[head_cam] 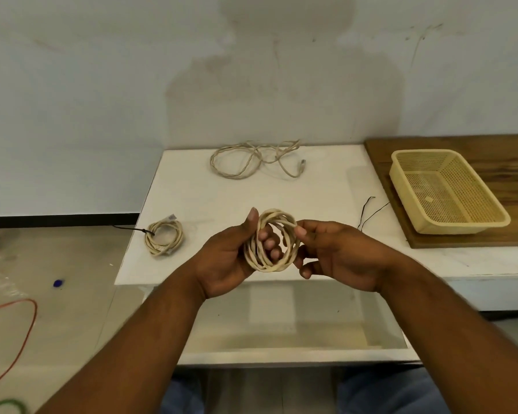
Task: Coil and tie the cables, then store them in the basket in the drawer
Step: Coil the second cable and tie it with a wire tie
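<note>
Head view: both hands are holding a coiled beige braided cable [277,267] in the air just above the front edge of the white rectangular table [207,198]. The left hand [225,261] is gripping the coil with its fingers curling through the loops and the thumb standing upright. The right hand [341,258] is pinching the coil's right side. A loose beige cable [251,159] is lying at the table's back edge. A tied beige coil [163,242] is resting at the table's front left. A yellow perforated plastic basket [461,229] is sitting on a brown wooden board [491,144] at the table's right end. A white open drawer [296,318] is showing below the table's front edge.
</note>
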